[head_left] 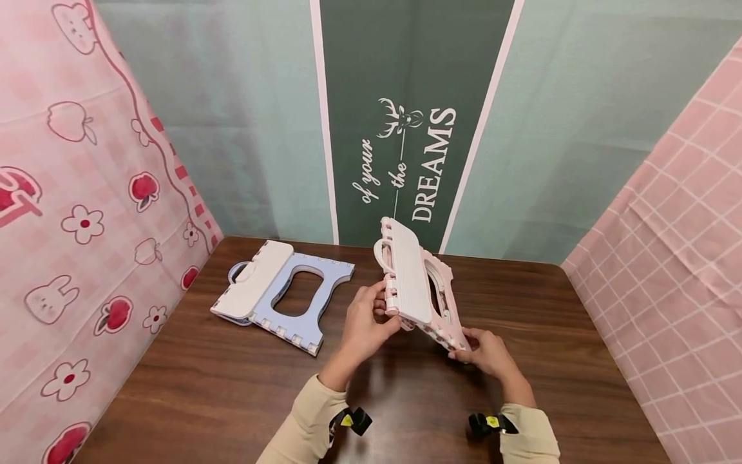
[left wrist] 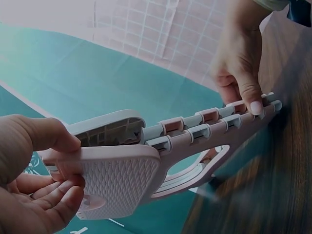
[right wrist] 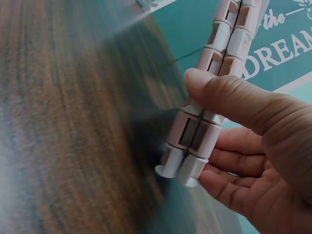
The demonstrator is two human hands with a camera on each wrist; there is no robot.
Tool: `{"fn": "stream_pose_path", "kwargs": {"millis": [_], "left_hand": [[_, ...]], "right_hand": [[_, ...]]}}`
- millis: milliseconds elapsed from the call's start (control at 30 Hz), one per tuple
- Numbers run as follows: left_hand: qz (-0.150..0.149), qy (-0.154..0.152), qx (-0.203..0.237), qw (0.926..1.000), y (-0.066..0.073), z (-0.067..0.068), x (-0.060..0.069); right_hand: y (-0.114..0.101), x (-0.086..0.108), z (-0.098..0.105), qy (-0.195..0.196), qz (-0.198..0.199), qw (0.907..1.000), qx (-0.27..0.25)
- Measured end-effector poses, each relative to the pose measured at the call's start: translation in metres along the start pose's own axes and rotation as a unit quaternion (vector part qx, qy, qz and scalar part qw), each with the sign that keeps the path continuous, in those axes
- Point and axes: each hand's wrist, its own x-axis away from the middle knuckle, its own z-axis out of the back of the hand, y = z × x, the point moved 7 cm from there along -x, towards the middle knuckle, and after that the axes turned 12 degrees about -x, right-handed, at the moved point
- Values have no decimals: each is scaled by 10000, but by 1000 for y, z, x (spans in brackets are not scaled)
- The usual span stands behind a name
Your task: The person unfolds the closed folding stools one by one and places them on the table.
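A folded pink and white folding step stool (head_left: 410,274) is held tilted above the table, its white ribbed top panel at the left. My left hand (head_left: 368,322) grips the near corner of that panel. In the left wrist view, the thumb and fingers of the left hand (left wrist: 44,170) pinch the panel's edge, and a gap shows between the two top halves. My right hand (head_left: 489,353) pinches the lower end of the legs. In the right wrist view, the thumb of the right hand (right wrist: 253,141) presses the hinged leg edge, with fingers behind.
A second folding stool (head_left: 307,293), blue and white, lies folded flat on the brown wooden table (head_left: 185,380) at the left. Behind the table hangs a green curtain (head_left: 394,64) with white lettering. Pink patterned cloths (head_left: 87,258) hang at both sides.
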Motion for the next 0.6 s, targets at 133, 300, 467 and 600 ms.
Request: {"fn": "stream_pose_path", "kwargs": {"millis": [133,300,467,600], "left_hand": [[-69,-39,40,10000,5,-1,-1],[-265,6,193,9995,12,-3,-2],[-471,66,245,9986,19,-4,-5],[-592,124,271,9978,22,-5,-7]], "right_hand": [[-1,-1,0,-141,-9,9998,-106],[-2,-2,-1,-305,-29,9992,-252],[-1,-2,-3,-374,-47,9981,-493],[-3,-3,-5,-361,162,9982,-442]]}}
